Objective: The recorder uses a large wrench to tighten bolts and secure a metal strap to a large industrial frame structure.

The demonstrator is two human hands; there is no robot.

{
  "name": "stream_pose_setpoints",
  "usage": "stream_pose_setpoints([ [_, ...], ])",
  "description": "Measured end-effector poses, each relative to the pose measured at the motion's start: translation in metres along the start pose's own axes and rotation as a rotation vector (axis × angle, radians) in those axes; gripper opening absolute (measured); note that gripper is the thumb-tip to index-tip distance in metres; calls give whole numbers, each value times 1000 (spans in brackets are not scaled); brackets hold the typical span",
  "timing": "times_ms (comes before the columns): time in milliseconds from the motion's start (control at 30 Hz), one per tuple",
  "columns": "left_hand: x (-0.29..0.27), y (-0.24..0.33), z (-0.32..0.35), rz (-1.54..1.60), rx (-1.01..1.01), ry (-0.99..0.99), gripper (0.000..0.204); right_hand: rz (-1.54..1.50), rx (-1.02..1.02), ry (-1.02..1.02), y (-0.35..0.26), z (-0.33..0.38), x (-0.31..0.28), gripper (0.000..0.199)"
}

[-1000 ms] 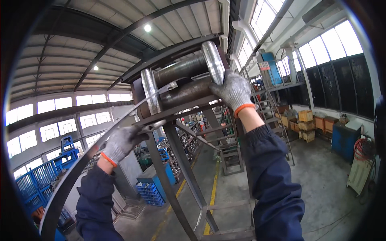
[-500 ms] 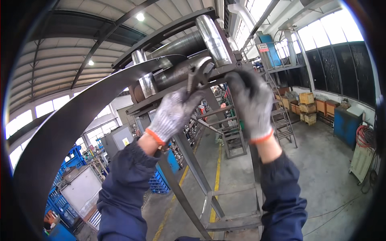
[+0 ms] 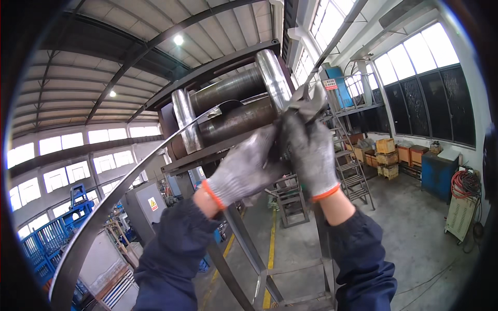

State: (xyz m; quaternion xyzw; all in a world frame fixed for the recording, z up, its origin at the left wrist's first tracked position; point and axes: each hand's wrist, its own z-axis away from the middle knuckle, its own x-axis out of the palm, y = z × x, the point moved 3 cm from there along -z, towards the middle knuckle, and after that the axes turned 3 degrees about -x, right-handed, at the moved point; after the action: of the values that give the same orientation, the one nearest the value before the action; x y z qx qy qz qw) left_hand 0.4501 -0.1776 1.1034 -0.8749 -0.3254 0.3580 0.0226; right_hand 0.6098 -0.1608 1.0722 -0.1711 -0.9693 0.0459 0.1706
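An adjustable wrench (image 3: pixel 310 108) stands head-up at the top of my right hand (image 3: pixel 311 153), its jaws spread. The right fingers are closed round it below the head. My left hand (image 3: pixel 246 168) is curled close against the right one. What it grips is hidden between the two hands, where the wrench handle is also out of sight. Both hands wear grey knit gloves with orange cuffs. Just beyond them is a roller frame with dark horizontal rollers (image 3: pixel 238 118) and shiny upright rollers (image 3: pixel 273 78). A long curved metal strip (image 3: pixel 122 181) runs from the lower left to the rollers.
Steel legs (image 3: pixel 244 236) carry the roller frame. A metal step ladder (image 3: pixel 353 168) stands behind on the right. Farther right are wooden crates (image 3: pixel 386 155), a blue cabinet (image 3: pixel 440 176) and a wheeled machine with red hose (image 3: pixel 461 205). A grey cabinet (image 3: pixel 145 207) stands left.
The wrench has passed from above my left hand to my right hand. My hands have come together, the left moving right and lower. The view has tilted, and the strip appears thinner.
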Motion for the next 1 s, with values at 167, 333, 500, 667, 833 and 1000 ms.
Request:
stream_pose_setpoints([
  [167, -49, -55, 22, -272, -13, 19, 77, -92, 151, -23, 4, -54, -53, 46],
  [333, -46, -99, 22, -426, -401, -130, 59, 9, 201, -73, -3, -93, -91, 55],
  [500, -22, -108, 28, -625, -291, 94, 42, 329, 148, -215, 7, -139, -94, 43],
  [667, -2, -113, 30, -560, -266, 271, 39, 883, -394, -413, 18, -195, -83, 38],
  [833, -9, -111, 39, -583, -300, 288, 38, 1068, -433, -588, -4, -231, -49, 46],
  [1000, -6, -110, 36, -573, -262, 346, 40, 1210, -700, -595, -21, -269, -15, 39],
])
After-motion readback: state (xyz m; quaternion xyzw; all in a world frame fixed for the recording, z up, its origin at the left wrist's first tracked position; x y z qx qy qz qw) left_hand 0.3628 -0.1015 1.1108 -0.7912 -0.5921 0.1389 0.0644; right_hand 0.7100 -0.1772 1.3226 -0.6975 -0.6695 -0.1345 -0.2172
